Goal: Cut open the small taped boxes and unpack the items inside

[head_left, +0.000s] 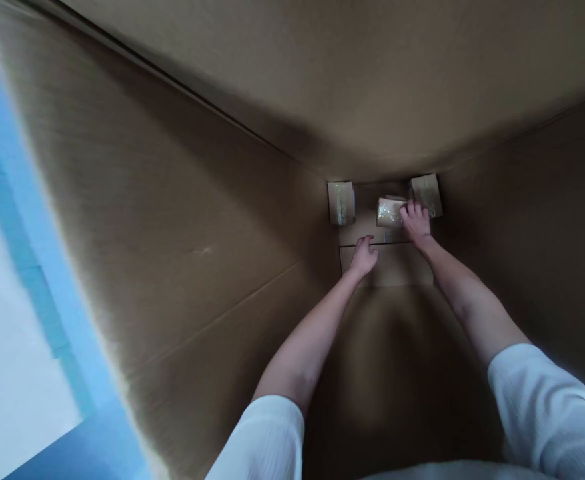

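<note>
Both of my arms reach down into a deep cardboard box [197,220]. My right hand [416,223] has its fingers curled over the right end of a small taped cardboard block [389,213], near the box's bottom. Its thumb and the underside of the block are hidden. Just beyond this hand, a second taped cardboard block [427,192] sits in the far right corner. My left hand [365,256] hovers low, fingers loosely bent and thumb apart, with nothing in it. A third taped block [341,203] stands in the far left corner, apart from the left hand.
Tall cardboard walls enclose my arms on both sides and ahead. A seam between flaps crosses the box's bottom [397,265]. Outside the left wall's edge lies a white and blue floor [17,320].
</note>
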`<state>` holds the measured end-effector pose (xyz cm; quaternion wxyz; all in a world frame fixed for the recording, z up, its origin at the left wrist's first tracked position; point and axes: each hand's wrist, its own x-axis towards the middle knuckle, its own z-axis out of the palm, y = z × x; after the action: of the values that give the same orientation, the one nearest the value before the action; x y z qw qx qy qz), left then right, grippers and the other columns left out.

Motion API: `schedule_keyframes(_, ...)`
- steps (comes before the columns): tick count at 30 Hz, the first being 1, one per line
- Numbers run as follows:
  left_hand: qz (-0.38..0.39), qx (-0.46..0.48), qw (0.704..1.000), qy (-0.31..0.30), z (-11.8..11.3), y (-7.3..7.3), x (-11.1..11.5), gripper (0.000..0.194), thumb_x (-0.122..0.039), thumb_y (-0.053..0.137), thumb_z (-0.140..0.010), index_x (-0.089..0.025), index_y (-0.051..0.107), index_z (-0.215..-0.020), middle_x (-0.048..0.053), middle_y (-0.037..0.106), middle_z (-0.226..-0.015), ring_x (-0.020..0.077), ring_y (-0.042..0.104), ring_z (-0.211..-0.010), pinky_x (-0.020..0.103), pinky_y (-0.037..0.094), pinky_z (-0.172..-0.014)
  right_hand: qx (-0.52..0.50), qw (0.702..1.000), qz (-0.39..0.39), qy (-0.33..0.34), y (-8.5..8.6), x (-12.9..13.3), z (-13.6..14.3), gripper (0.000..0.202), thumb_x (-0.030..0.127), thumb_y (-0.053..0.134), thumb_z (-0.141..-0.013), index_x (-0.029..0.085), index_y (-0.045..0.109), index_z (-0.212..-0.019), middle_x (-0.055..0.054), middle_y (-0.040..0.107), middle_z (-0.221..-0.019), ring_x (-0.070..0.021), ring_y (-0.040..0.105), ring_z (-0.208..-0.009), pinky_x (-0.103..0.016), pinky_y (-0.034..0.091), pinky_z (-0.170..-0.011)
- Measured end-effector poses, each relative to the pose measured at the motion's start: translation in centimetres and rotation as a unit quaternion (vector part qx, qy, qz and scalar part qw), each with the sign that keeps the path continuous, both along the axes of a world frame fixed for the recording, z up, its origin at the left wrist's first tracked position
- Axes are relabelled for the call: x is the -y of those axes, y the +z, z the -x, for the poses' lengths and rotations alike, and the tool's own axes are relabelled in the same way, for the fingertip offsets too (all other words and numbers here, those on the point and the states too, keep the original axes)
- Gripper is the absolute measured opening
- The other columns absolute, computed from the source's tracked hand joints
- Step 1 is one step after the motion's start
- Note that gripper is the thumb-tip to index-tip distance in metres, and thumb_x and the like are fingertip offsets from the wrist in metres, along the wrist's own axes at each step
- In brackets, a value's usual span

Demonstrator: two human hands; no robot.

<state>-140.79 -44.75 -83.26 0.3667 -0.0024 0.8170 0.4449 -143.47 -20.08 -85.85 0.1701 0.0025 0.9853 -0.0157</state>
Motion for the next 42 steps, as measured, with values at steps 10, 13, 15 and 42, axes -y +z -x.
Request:
schedule_keyframes(10, 0.106, -0.084, 0.983, -0.12, 3.8, -0.8, 0.5, 0.088, -0.02, 0.071, -0.091, -0.02, 0.035, -0.171, 0.02, 0.043, -0.172, 0.0379, 0.044, -0.159, 0.053, 0.041, -0.131, 0.03, 0.991, -0.009, 0.131, 2.0, 2.5, -0.1, 0.077, 0.033, 0.083, -0.083, 0.008, 0.055, -0.151, -0.033, 0.047, -0.166, -0.048, 0.043, -0.146, -0.06, 0.037, -0.117)
schedule_keyframes(13, 0.145, -0.166, 0.951, -0.217, 6.8, 0.5, 2.2, 0.109, -0.025, 0.083, -0.084, -0.025, 0.023, -0.176, 0.019, 0.019, -0.185, 0.044, 0.024, -0.169, 0.061, 0.03, -0.135, 0.009, 0.986, -0.012, 0.166, 4.1, 4.3, 2.1, 0.075, 0.031, 0.083, -0.08, 0.01, 0.057, -0.147, -0.031, 0.048, -0.165, -0.0466, 0.042, -0.146, -0.058, 0.034, -0.119)
schedule_keyframes(15, 0.162, -0.209, 0.925, -0.273, 8.3, 2.2, 3.2, 0.122, -0.029, 0.089, -0.08, -0.025, 0.017, -0.178, 0.02, 0.011, -0.187, 0.0452, 0.015, -0.172, 0.064, 0.021, -0.137, -0.009, 0.984, -0.004, 0.178, 6.3, 5.3, 2.9, 0.073, 0.033, 0.081, -0.081, 0.011, 0.058, -0.147, -0.029, 0.048, -0.165, -0.0456, 0.043, -0.146, -0.057, 0.033, -0.119)
schedule_keyframes(42, -0.061, -0.501, 0.764, -0.403, -5.9, 40.3, -0.6, 0.108, -0.023, 0.078, -0.083, -0.027, 0.025, -0.178, 0.017, 0.033, -0.177, 0.0455, 0.039, -0.158, 0.056, 0.033, -0.131, -0.257, 0.959, -0.078, -0.094, 45.2, 5.9, -26.9, 0.066, 0.048, 0.077, -0.092, 0.017, 0.061, -0.148, -0.022, 0.043, -0.173, -0.0471, 0.033, -0.156, -0.063, 0.022, -0.127)
